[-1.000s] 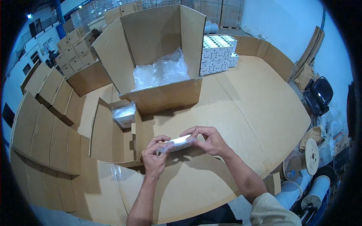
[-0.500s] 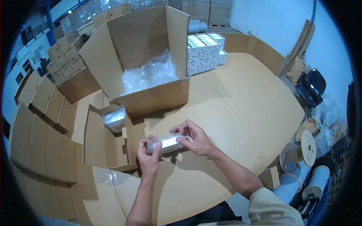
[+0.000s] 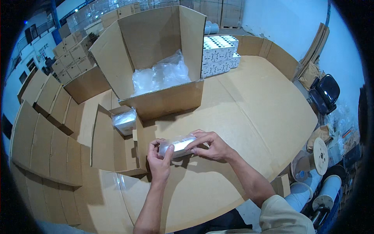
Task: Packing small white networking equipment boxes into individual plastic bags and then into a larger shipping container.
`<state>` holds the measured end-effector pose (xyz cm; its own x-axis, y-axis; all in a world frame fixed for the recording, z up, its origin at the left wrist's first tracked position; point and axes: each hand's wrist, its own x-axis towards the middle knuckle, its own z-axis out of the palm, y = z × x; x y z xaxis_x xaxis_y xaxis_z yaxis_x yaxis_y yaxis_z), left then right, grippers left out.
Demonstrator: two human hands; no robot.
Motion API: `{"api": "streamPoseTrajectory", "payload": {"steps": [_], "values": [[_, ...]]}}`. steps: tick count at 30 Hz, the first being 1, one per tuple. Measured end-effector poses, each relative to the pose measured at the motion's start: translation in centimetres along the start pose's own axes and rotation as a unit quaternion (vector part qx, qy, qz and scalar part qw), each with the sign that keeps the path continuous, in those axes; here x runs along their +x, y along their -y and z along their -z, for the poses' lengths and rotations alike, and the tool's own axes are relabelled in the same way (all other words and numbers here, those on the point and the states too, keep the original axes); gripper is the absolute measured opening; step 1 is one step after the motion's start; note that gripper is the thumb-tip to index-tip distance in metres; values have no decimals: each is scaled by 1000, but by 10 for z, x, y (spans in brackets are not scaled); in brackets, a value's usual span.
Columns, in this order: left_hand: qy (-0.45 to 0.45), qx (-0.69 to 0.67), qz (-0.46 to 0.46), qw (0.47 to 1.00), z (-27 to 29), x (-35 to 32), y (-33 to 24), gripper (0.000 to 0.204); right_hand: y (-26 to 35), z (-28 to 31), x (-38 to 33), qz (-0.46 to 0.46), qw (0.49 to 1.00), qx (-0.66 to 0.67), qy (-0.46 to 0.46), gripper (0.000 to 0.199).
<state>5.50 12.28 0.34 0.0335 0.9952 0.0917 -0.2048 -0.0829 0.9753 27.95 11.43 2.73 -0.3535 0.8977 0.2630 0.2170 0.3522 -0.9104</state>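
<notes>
Just above the cardboard-covered table, a white box in a clear plastic bag lies between my two hands. My left hand grips its left end, thumb on the near side. At the right end, the fingers of my right hand are bent over the plastic and pinch it. To the left stands a small open carton with a similar plastic-wrapped white item in its far corner. Behind it, a larger open carton contains a heap of clear plastic bags.
White patterned boxes are stacked beyond the large carton. Folded cardboard cartons line the left side. A low cardboard wall borders the table's far edge. At the right are a black chair and cable spools.
My right fingers have folded over the right end of the wrapped box and closed in on the plastic. The whole view has shifted slightly, so the scene sits further right.
</notes>
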Motion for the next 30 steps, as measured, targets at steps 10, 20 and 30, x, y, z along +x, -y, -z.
{"api": "streamPoseTrajectory", "payload": {"steps": [10, 20, 30], "values": [[0, 2, -20, 1000, 0, 1, 7, 33, 7, -2, 0, -44, 998, 12, -46, 33], [-57, 163, -152, 973, -7, -10, -9, 42, 7, -3, 2, -60, 997, 11, -48, 34], [52, 486, -412, 769, -12, -20, -31, 24, 3, -1, 3, -9, 999, -19, -43, 34]]}}
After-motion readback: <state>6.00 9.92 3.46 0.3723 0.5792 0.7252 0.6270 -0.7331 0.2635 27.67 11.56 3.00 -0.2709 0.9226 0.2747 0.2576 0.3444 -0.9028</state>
